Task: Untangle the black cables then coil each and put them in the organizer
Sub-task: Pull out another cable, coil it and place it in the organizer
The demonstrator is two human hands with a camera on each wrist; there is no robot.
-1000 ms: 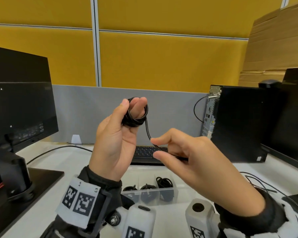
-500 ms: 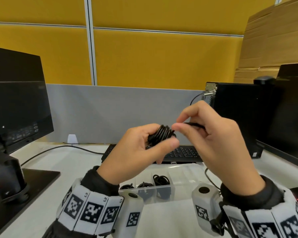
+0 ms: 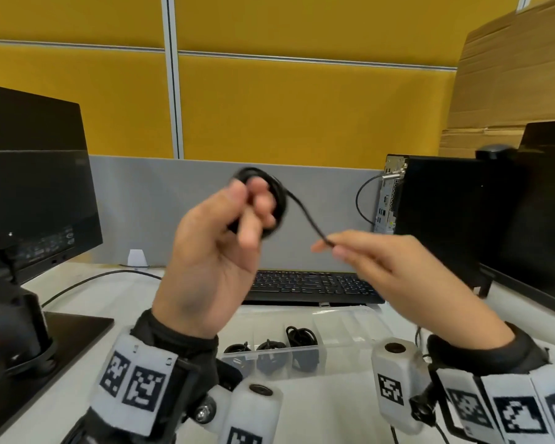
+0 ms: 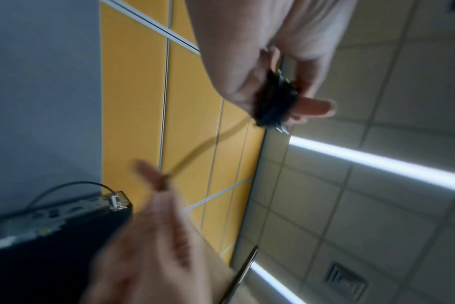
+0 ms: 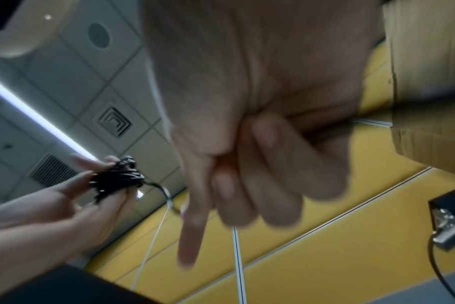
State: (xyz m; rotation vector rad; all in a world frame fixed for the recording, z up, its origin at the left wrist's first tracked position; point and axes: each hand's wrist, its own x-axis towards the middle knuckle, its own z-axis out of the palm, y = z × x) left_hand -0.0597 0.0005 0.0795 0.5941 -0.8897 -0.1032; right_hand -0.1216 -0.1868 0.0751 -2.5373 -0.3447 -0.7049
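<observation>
Your left hand (image 3: 212, 251) is raised in the middle of the head view, its fingers curled through and around a small coil of black cable (image 3: 274, 200), so the loops sit wrapped over your fingertips. A free tail of that same cable runs down and to the right from the coil to your right hand (image 3: 398, 277), which pinches the strand between thumb and forefinger just right of centre; the other fingers of that hand are folded in. Both hands are held in the air above the desk, apart from each other, joined only by the strand.

Low in the frame, between your wrists, the clear plastic organizer (image 3: 340, 344) lies on the white desk (image 3: 87, 302), with three black coiled cables (image 3: 302, 338) in compartments along its near side. Behind it sits a black keyboard (image 3: 314, 283). A dark monitor (image 3: 32, 193) stands at the left and a black computer tower (image 3: 439, 213) at the right.
</observation>
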